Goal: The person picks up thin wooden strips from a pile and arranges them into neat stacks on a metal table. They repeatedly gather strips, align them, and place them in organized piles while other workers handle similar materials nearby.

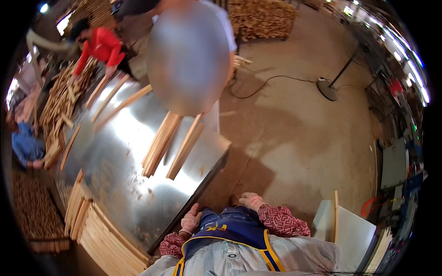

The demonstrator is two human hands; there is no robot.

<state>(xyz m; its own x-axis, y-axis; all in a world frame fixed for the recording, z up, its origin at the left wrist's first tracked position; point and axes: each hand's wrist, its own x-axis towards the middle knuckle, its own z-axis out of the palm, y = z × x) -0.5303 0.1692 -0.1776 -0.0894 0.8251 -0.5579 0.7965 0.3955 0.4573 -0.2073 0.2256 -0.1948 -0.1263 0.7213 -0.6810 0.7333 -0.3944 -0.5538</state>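
My left hand (189, 220), in a pale glove, is beside the near edge of a shiny metal table (165, 202), with its fingers stretched out and nothing in them. In front of my blue apron, my right hand (252, 201), gloved too, reaches inward with fingers apart, empty. A bundle of wooden strips (161, 142) lies on the table, a shorter pair of strips (185, 149) to its right. Along the table's near left side is a large stack of pale strips (108, 234). Across the table stands a person (224, 25) in a light shirt, hands mostly hidden.
A person in red (105, 46) handles strips at a loose wood pile (69, 94); another in blue (27, 145) holds strips at far left. To my right are a white board (357, 234) with an upright strip (335, 218). A floor stand (327, 89) trails a cable (276, 77).
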